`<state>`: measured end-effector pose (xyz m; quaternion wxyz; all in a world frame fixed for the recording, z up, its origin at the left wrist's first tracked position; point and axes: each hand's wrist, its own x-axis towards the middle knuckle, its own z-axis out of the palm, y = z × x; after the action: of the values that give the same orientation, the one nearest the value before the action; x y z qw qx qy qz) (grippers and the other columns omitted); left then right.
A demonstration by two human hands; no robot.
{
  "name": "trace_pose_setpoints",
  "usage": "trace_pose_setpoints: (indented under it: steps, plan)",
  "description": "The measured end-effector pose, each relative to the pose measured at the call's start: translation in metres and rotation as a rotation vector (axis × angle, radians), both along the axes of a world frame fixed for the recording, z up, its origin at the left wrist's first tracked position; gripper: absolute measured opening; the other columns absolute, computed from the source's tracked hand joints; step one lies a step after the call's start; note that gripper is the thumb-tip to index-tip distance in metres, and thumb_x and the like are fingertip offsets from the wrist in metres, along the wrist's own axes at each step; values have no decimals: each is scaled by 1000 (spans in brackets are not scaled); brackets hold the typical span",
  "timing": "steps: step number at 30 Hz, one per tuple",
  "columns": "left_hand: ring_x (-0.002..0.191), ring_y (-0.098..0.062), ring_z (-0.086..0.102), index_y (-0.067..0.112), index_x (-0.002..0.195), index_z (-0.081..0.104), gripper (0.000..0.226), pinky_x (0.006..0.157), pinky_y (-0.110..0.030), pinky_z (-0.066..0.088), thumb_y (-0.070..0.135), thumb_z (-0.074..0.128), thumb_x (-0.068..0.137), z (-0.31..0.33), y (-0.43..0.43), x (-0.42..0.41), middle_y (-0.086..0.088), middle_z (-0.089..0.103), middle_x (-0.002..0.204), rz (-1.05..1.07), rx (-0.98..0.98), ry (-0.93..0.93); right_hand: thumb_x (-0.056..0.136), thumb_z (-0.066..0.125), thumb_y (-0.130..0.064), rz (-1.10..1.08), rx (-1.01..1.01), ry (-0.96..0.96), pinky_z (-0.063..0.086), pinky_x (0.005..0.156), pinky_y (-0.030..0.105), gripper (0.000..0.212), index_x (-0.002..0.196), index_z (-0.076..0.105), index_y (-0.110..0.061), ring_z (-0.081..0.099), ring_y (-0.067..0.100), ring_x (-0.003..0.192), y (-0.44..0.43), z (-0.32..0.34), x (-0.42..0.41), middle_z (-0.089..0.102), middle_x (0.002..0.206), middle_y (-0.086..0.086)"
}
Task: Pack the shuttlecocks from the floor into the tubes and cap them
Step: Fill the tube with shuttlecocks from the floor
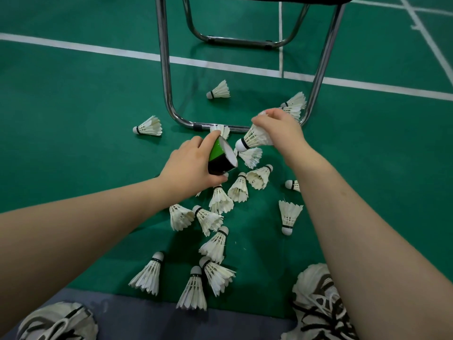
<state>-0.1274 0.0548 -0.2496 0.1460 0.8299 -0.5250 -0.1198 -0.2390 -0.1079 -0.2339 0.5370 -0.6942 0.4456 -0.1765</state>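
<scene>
My left hand [188,165] grips a green and black tube [220,159], its open mouth turned up and to the right. My right hand [282,128] holds a white shuttlecock [255,138] by its feathers, cork end pointing down-left, a short gap from the tube's mouth. Several white shuttlecocks [215,217] lie scattered on the green floor [85,106] below and between my arms. More lie apart, such as a shuttlecock at the left [148,126] and a shuttlecock farther back [219,90].
A chrome chair frame [169,94] stands just beyond my hands, its floor bar right behind the tube. White court lines [98,49] cross the floor. My two shoes [318,303] sit at the bottom edge, beside a grey strip [147,315].
</scene>
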Motion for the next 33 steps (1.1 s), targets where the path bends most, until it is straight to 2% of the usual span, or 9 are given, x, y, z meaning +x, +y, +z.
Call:
trace_pose_setpoints:
  steps: [5,8,12,16,19,23,27,30,33]
  plan:
    - [108,-28,46,26,143,18,96,89,-46,44,51,72,68,-1,-2,4,-8,49,118,29,-5,7,85,61,-31,32,21,-120,53,78,33,32,111,58,-13,62,12,79,18,-3,5,63,93,-2]
    - [106,-28,48,27,142,20,96,87,-47,45,51,73,66,-2,-2,3,-8,50,115,56,-34,11,88,59,-39,167,69,-69,51,93,38,40,122,56,-19,61,13,98,36,-8,9,62,112,-1]
    - [104,-30,48,30,140,24,95,86,-47,45,49,76,63,-3,-2,2,-6,51,112,97,-81,37,94,43,-49,254,113,-87,27,106,26,52,141,40,-26,38,9,130,49,-11,13,41,146,-6]
    - [109,-30,46,31,140,24,98,90,-48,43,52,77,61,-3,-2,5,-7,50,116,119,-88,49,99,34,-44,-98,-27,-219,38,94,20,44,95,71,-20,60,5,102,42,-3,6,69,105,-7]
    - [109,-30,46,30,140,24,98,91,-48,43,53,77,60,-4,-2,6,-7,50,117,124,-96,51,100,27,-46,46,-26,-143,35,80,14,60,75,73,-18,65,5,89,42,3,4,72,83,-6]
    - [107,-30,47,29,140,24,98,89,-49,43,52,77,61,-6,-4,4,-7,51,115,129,-110,44,97,29,-53,268,-20,28,42,94,34,65,97,70,-3,62,18,95,55,5,13,70,100,8]
    - [101,-30,49,27,137,28,91,84,-49,45,50,76,63,-9,-1,5,-8,52,108,151,-127,25,93,32,-60,351,17,53,44,82,36,66,83,69,-6,60,23,84,71,1,18,67,87,7]
    - [104,-29,49,27,140,26,89,87,-48,44,45,73,67,-15,3,4,-8,51,112,155,-86,26,82,40,-71,416,108,61,43,99,41,68,118,63,-18,57,24,112,84,-8,25,61,126,4]
    - [104,-27,48,28,142,26,86,87,-45,42,45,70,69,-23,6,5,-6,49,114,136,-57,-10,63,52,-75,524,253,70,38,106,39,88,136,47,-25,50,19,123,84,-16,29,49,140,-1]
